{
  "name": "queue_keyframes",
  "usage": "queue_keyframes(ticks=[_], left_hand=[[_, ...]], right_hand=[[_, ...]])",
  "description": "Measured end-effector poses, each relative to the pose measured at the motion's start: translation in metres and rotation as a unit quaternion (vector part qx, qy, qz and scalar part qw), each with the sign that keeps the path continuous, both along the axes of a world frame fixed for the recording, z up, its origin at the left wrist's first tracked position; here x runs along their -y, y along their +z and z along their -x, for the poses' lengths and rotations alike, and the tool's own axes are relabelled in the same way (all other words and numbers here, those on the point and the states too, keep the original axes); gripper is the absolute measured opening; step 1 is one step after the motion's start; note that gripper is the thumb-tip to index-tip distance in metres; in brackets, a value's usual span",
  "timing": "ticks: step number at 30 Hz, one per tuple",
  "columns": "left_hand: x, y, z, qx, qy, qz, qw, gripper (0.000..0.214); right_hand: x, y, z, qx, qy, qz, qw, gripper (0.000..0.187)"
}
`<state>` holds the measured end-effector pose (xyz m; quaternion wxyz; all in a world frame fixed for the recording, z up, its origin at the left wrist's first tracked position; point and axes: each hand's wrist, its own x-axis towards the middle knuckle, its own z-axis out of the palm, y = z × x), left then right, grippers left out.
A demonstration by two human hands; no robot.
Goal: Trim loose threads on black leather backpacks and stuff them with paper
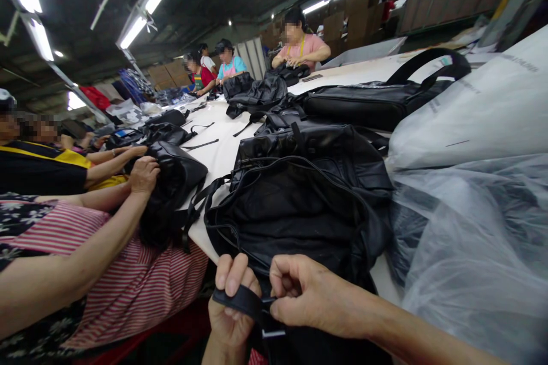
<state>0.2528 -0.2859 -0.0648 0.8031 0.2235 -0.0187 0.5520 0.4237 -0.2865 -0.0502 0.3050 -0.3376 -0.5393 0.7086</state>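
Note:
A large black bag (299,211) lies before me with its zipped mouth gaping and its dark lining showing. At its near edge my left hand (233,299) is closed round a black strap (240,300), which curves over the fingers. My right hand (314,296) pinches the same strap close beside a thin metal piece, with thumb and forefinger pressed together. Its fingertips partly hide what they grip. Just below the hands, a metal buckle (274,333) shows on the strap.
Left of me, a co-worker's hand (145,174) rests on another black bag (177,165). Clear plastic wrapping (475,251) and a white plastic-covered bundle (471,108) crowd the right side. More black bags lie along the white table (220,111), with people at work farther back.

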Motion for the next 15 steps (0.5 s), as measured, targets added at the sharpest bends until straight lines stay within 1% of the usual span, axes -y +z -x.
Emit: queue_keyframes(ticks=[3,4,6,9,11,13,15], left_hand=[[0.0,0.002,0.0,-0.042,0.001,-0.006,0.999,0.014],[0.0,0.004,-0.001,-0.076,0.006,-0.01,0.997,0.013],[-0.001,0.009,-0.003,-0.176,0.019,-0.011,0.984,0.012],[-0.001,0.022,-0.009,-0.342,0.028,0.008,0.939,0.009],[-0.001,0.032,-0.01,-0.414,0.041,0.008,0.909,0.014],[0.001,0.038,-0.008,-0.458,0.088,-0.01,0.885,0.019],[0.002,0.042,-0.003,-0.494,0.155,-0.036,0.855,0.029]], right_hand=[[0.0,0.002,-0.001,0.01,0.004,0.004,1.0,0.016],[0.0,0.003,-0.001,0.011,0.005,0.004,1.0,0.016],[0.0,0.006,-0.001,0.009,0.007,-0.001,1.0,0.017],[0.0,0.011,-0.001,-0.008,0.012,-0.001,1.0,0.016],[-0.001,0.013,-0.004,-0.011,0.004,0.006,1.0,0.016],[-0.005,0.014,-0.009,-0.021,0.002,0.008,1.0,0.019],[-0.009,0.015,-0.016,-0.037,0.002,0.003,0.999,0.021]])
